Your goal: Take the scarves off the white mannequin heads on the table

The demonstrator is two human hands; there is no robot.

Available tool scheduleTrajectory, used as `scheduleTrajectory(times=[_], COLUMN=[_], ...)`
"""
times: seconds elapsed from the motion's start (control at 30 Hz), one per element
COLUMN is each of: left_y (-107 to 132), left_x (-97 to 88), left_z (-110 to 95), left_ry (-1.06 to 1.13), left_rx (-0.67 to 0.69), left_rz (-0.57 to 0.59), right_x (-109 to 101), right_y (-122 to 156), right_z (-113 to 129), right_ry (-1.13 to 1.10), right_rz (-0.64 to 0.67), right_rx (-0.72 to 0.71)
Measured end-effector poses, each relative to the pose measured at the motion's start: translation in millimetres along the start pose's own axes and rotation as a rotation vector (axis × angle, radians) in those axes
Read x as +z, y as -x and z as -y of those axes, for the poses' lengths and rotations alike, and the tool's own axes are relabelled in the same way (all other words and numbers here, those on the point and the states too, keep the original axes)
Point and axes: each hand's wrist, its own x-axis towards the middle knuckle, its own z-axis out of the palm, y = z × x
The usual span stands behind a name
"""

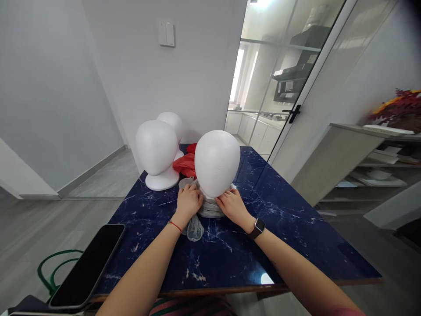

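In front of me a smooth white foam mannequin head [217, 162] stands upright on the dark blue table. A sheer grey cloth [210, 208] lies in folds around its neck and base, and a loose end [195, 229] trails onto the table at the left. My left hand [189, 199], with a red string at the wrist, has its fingers bent over the bunched cloth left of the neck. On the other side my right hand [233, 204], wearing a dark watch [257, 227], is closed on the cloth just under the head. The fingertips of both hands are partly hidden.
Two more white foam heads, one nearer [157, 149] and one behind [171, 123], stand at the table's back left. Red cloth [186, 164] lies beside them. A dark-screened phone [88, 265] is at the front left, near green handles [52, 276]. Shelves [358, 166] stand right.
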Motion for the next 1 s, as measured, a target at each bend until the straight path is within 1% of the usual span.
scheduleTrajectory(times=[0.17, 0.27, 0.33, 0.4, 0.5, 0.57, 0.67, 0.77, 0.87, 1.0], left_y=[-2, 0, 2, 5, 8, 8, 7, 7, 7, 6], left_x=[3.3, 6.1, 8.2, 10.3, 12.8, 13.7, 13.7, 12.2, 9.1, 2.7], left_z=[-2, -3, -3, -2, 2, 4, 6, 7, 6, 1], left_ry=[-0.078, -0.099, -0.084, -0.044, 0.020, 0.050, 0.093, 0.114, 0.081, 0.080], left_rx=[-0.121, -0.174, -0.167, -0.134, -0.092, -0.077, -0.051, -0.030, -0.056, -0.172], left_rz=[0.004, 0.000, -0.018, -0.042, -0.061, -0.065, -0.066, -0.060, -0.086, -0.166], right_x=[-1, 0, 4, 9, 23, 34, 51, 61, 57, 39], right_y=[-2, -2, -2, -4, -11, -19, -31, -38, -40, -37], right_z=[-5, -7, -7, -6, -1, 3, 8, 10, 10, 11], right_ry=[0.017, -0.011, -0.059, -0.135, -0.258, -0.297, -0.316, -0.411, -0.564, -0.776], right_rz=[0.024, 0.003, -0.055, -0.148, -0.304, -0.384, -0.449, -0.486, -0.508, -0.562], right_rx=[0.134, 0.216, 0.275, 0.339, 0.454, 0.531, 0.608, 0.646, 0.657, 0.644])
